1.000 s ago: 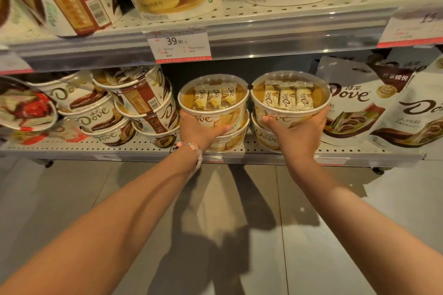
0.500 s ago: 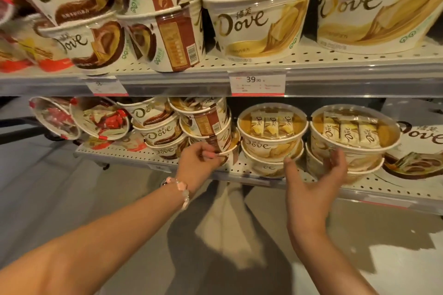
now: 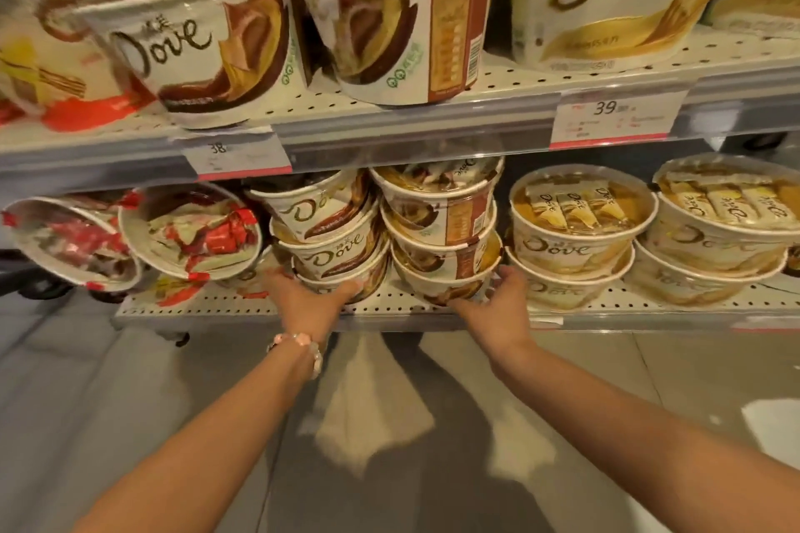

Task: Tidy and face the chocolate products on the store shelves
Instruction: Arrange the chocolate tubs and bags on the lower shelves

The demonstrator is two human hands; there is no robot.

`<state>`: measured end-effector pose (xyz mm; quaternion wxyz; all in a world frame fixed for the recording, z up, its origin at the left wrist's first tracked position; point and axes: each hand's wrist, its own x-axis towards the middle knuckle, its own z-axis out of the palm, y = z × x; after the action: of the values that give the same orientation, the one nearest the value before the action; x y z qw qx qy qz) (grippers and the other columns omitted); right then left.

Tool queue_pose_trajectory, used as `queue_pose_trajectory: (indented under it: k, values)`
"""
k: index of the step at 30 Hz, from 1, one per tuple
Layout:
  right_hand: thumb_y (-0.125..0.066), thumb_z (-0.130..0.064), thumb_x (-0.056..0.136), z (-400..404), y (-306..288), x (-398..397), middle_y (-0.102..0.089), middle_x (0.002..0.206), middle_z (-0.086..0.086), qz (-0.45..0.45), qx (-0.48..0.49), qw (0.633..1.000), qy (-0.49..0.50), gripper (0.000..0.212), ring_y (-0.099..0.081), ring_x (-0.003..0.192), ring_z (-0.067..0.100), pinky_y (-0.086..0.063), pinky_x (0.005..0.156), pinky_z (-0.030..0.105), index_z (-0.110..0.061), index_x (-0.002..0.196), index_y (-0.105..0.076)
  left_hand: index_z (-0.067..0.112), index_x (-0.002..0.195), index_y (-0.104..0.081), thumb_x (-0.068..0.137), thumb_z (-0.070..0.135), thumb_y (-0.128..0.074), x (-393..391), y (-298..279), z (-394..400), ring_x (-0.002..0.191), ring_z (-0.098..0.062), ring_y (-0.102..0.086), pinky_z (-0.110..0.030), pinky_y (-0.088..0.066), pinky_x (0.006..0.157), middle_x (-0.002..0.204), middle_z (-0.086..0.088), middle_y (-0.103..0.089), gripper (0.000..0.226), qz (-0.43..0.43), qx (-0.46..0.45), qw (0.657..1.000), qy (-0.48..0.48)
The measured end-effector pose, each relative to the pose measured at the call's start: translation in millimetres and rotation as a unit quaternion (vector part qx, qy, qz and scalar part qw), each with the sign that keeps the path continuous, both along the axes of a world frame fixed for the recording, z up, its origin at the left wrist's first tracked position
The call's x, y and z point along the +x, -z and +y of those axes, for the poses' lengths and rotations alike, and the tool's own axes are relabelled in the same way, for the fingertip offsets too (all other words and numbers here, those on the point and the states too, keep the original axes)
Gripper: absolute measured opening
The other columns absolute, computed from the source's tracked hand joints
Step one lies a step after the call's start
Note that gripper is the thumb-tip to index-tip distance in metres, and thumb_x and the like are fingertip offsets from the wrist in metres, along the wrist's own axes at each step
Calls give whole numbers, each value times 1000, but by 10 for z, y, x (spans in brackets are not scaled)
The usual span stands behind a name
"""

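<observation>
Facing is being done: two stacks of brown-swirl cream paper Dove tubs are being cupped at the base, left stack (image 3: pixel 329 238) by left hand (image 3: pixel 309 301), right stack (image 3: pixel 441 238) by right hand (image 3: pixel 498 303); barcode-forward right stack probably needs rotating.

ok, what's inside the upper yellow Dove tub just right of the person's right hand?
Through the clear lid of the upper yellow tub, three wrapped Dove pieces lie side by side on a golden fill. What lies below that layer is hidden by the printed wall.

On the lower shelf (image 3: pixel 389 307) stand 6 brown Dove chocolate tubs (image 3: pixel 333 257) in 2 stacks of 3, 4 golden Dove tubs (image 3: pixel 575 247) in 2 stacks of 2, and 2 tilted red-wrapper tubs (image 3: pixel 190 229).
</observation>
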<state>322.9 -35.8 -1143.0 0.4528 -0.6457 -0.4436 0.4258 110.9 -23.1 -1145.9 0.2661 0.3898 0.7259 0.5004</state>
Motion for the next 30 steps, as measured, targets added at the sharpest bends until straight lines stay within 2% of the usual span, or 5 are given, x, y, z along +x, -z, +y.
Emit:
queue_pose_trajectory:
  k: [4,8,10,20,30]
  values:
    - [-90,-20,55,185,222,-198,-45,138,11,-35,3,997,74,100,-40,131,28,-38,108,43,-9,137,-35,8,140,-29,49,29,-91,-61,149,133,121,-25,-49,-37,-41,102,136,-12,-46,112,-3,-34,999,-28]
    - [-94,-32,46,221,410,-354,-39,145,6,-48,20,994,96,123,-38,134,24,-37,109,45,-15,144,-23,15,144,-18,48,11,-91,-33,306,214,126,-19,-45,-30,-35,106,141,-8,-40,121,-79,35,996,19]
    - [-94,-34,45,208,470,-399,-36,147,2,-52,32,993,103,127,-34,137,22,-33,112,45,-18,146,-19,24,145,-10,42,23,-92,0,335,206,130,-17,-39,-34,-32,109,144,-5,-34,132,-102,38,994,25]
    - [-93,-34,47,275,519,-338,-43,142,-3,-28,74,992,99,117,-42,130,15,-36,106,30,-21,143,-25,14,137,-24,41,36,-92,-33,365,201,116,-23,-52,-36,-44,99,129,-7,-50,119,7,25,999,-21]
    - [-89,-47,50,289,561,-193,-48,140,0,-92,68,991,74,111,-46,128,21,-41,105,40,-17,139,-30,3,133,-31,48,25,-92,-206,384,224,112,-17,-51,-23,-42,93,128,-12,-51,106,54,68,996,18]
